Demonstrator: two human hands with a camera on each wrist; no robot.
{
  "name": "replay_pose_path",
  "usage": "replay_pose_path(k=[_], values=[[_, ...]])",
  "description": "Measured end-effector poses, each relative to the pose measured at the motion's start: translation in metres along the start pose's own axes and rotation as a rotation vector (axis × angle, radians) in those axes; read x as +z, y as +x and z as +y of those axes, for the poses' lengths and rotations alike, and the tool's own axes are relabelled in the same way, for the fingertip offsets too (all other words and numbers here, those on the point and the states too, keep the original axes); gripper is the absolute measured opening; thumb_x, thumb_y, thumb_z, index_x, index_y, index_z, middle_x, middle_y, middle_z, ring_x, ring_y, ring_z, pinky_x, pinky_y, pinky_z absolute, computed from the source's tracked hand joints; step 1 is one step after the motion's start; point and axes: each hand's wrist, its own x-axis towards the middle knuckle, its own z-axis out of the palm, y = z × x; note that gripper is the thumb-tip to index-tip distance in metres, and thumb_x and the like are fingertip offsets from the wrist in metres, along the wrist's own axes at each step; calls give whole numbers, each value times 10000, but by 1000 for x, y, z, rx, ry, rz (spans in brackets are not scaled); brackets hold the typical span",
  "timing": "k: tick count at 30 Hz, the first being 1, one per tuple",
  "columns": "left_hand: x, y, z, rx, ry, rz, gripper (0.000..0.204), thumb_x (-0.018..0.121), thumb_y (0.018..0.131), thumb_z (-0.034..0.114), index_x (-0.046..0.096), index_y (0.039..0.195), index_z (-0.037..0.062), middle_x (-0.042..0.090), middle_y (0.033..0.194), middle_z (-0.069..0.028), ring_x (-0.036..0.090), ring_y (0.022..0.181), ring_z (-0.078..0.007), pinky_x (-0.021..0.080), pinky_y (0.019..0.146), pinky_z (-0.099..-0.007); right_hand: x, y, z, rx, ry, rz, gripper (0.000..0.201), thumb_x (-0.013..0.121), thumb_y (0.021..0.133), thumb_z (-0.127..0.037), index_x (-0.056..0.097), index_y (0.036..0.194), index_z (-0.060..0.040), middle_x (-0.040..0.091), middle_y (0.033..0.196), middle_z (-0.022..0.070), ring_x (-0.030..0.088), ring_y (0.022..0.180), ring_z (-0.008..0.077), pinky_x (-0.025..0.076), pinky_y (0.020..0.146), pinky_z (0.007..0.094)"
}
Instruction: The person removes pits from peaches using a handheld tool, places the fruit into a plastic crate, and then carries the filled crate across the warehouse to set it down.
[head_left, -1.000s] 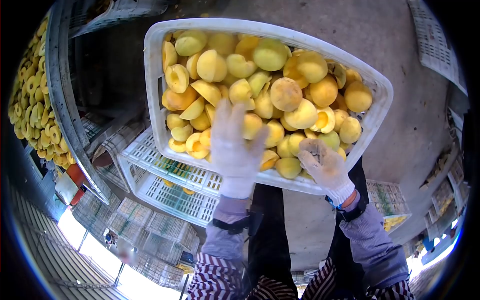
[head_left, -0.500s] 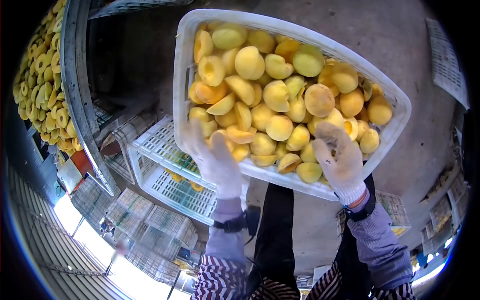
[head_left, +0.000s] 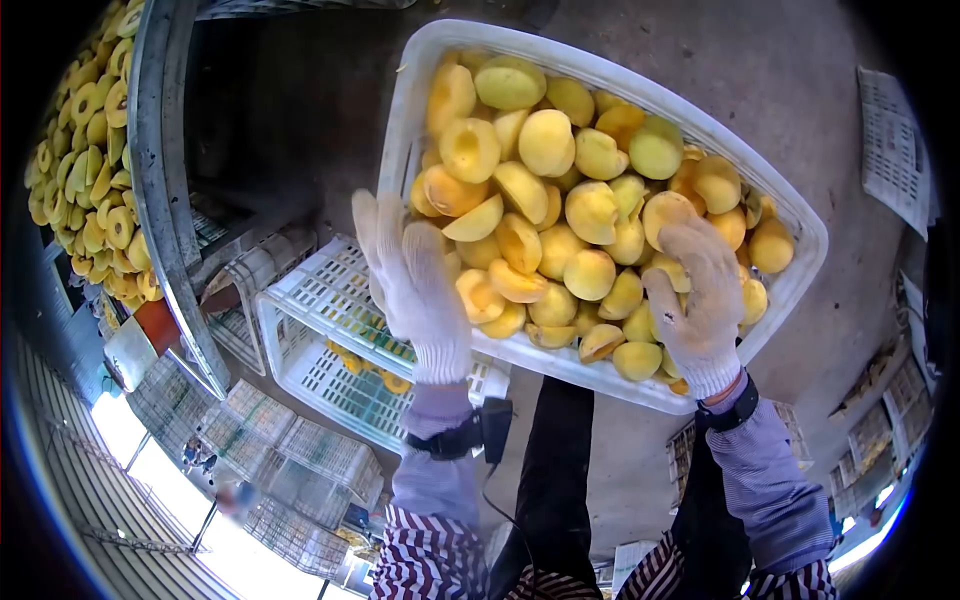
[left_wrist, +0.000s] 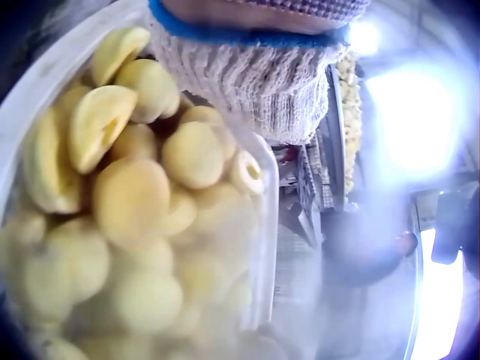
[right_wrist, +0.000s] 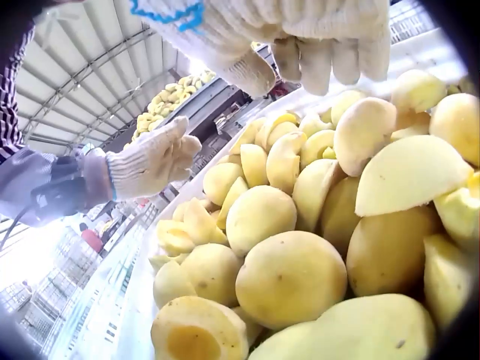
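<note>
A white plastic crate (head_left: pixel 545 364) heaped with yellow peach halves (head_left: pixel 590 272) fills the middle of the head view. My gloved left hand (head_left: pixel 415 290) is at the crate's left side, its fingers straight and overlapping the rim. Nothing is held in it; in the left wrist view mainly the glove's cuff (left_wrist: pixel 240 82) shows. Over the fruit near the crate's right front is my gloved right hand (head_left: pixel 698 295). The right wrist view shows its fingers (right_wrist: pixel 315 64) extended above the peach halves, holding none.
Slotted white crates (head_left: pixel 300 372) stand beside the left hand, with some fruit inside. A metal-edged bench (head_left: pixel 158 150) at the left bears a large pile of cut fruit (head_left: pixel 95 175). Another white crate (head_left: pixel 892 140) is on the floor at the right; stacked crates (head_left: pixel 300 455) stand at lower left.
My left hand has moved left from over the fruit to the crate's side. The crate sits farther right in view. My right hand has moved from the front rim farther over the fruit.
</note>
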Motion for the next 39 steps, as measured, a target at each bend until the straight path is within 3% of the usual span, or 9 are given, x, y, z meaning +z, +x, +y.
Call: replay_pose_path(k=[5, 10, 13, 15, 18, 21, 24, 27, 39], values=[[65, 77, 45, 422, 358, 17, 576, 653, 913, 321, 498, 1378, 20, 445, 1439, -247, 423, 1300, -485, 295, 1142, -546, 19, 28, -1, -14, -196, 25, 527, 770, 758, -193, 615, 1249, -80, 552, 1345, 130, 447, 1332, 370, 400, 1083, 464], [94, 78, 48, 561, 551, -28, 523, 679, 887, 249, 509, 1313, 0, 502, 1341, -198, 459, 1261, -433, 320, 1136, -503, 46, 25, 18, -81, -285, -77, 555, 738, 798, -272, 573, 1285, -63, 433, 1446, 189, 396, 1365, 391, 324, 1138, 521], [65, 95, 30, 258, -254, -367, 496, 635, 918, 142, 480, 1365, -7, 495, 1369, -182, 468, 1285, -358, 335, 1134, -449, 13, 24, 10, 27, -129, -156, 507, 724, 803, -218, 575, 1257, -48, 521, 1359, 196, 464, 1309, 401, 374, 1112, 495], [30, 80, 34, -181, -787, -171, 506, 594, 950, 88, 440, 1421, -17, 485, 1409, -182, 461, 1314, -311, 328, 1142, -402, -21, 10, 22, 27, -115, -3, 484, 711, 818, -190, 578, 1260, -41, 554, 1323, 192, 500, 1276, 400, 414, 1083, 466], [-21, 60, -24, -32, 264, -189, 580, 586, 981, 318, 431, 1445, 8, 490, 1422, -242, 498, 1292, -357, 361, 1102, -371, -57, -29, 58, 182, -136, 316, 435, 704, 854, -178, 596, 1248, -26, 581, 1315, 171, 571, 1218, 344, 466, 1029, 394], [-19, 63, -42, -205, 342, -304, 465, 571, 972, 350, 561, 1324, 47, 636, 1175, -197, 612, 1065, -320, 453, 945, -387, -70, -108, 126, 896, 199, 408, 494, 688, 921, -225, 539, 1322, 23, 576, 1308, 130, 562, 1199, 232, 488, 961, 327], [-8, 72, -47, -333, 147, -319, 328, 564, 990, 268, 629, 1199, 24, 687, 1001, -111, 645, 894, -204, 505, 809, -350, -63, -137, 157, 1352, 730, 100, 462, 671, 933, -241, 550, 1300, 12, 620, 1185, 83, 601, 1040, 172, 510, 879, 306], [0, 70, -41, -491, -132, -250, 265, 594, 978, 195, 638, 1172, 20, 683, 1001, -73, 633, 895, -145, 511, 765, -300, -57, -114, 134, 1252, 754, 225, 409, 630, 948, -261, 589, 1230, 33, 672, 1030, 75, 615, 880, 129, 509, 779, 282], [-18, 35, -57, -625, -166, -235, 311, 561, 905, 59, 568, 1210, 0, 644, 1049, -83, 625, 880, -179, 523, 770, -305, -88, -75, 177, 1143, 512, -172, 514, 587, 941, -449, 638, 1157, 14, 693, 873, 127, 666, 803, 213, 513, 740, 338]])
